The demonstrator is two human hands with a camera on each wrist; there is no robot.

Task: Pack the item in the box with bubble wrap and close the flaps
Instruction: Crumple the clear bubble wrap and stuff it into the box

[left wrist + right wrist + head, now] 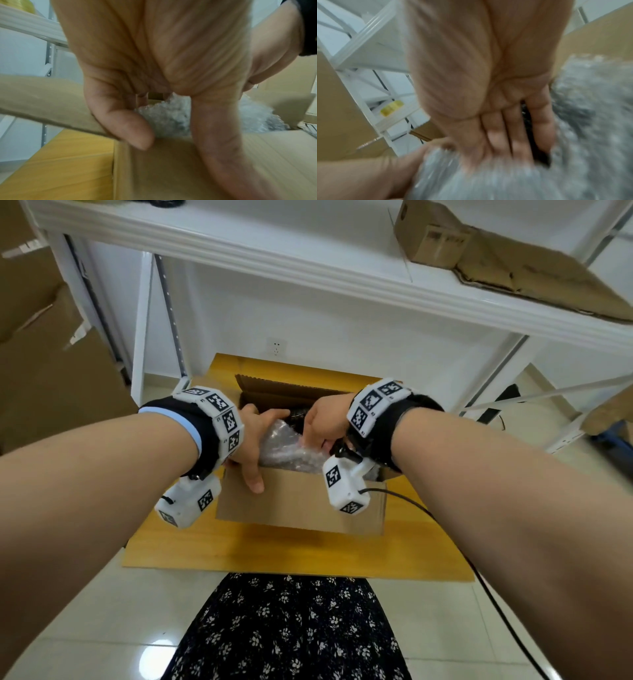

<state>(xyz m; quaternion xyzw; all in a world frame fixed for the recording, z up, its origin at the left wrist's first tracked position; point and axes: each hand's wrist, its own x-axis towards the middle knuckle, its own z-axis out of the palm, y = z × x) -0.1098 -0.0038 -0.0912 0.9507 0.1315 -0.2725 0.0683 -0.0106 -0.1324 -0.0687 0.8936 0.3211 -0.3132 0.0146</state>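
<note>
- A white metal shelf is spanning the view above the hands, with flattened cardboard lying on it.
- A white wall with a socket is standing beyond them.
- Glossy pale floor tiles are reflecting light below.
- Brown cartons are leaning at far left.

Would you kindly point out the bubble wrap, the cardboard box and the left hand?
bubble wrap (pixel 281 446), head view, crumpled middle.
cardboard box (pixel 301 505), head view, near outer wall.
left hand (pixel 251 436), head view, back of the hand.

Right hand, fingers extended flat onto bubble wrap; left hand touching wrap's left edge; white shelving behind wrap.
</note>
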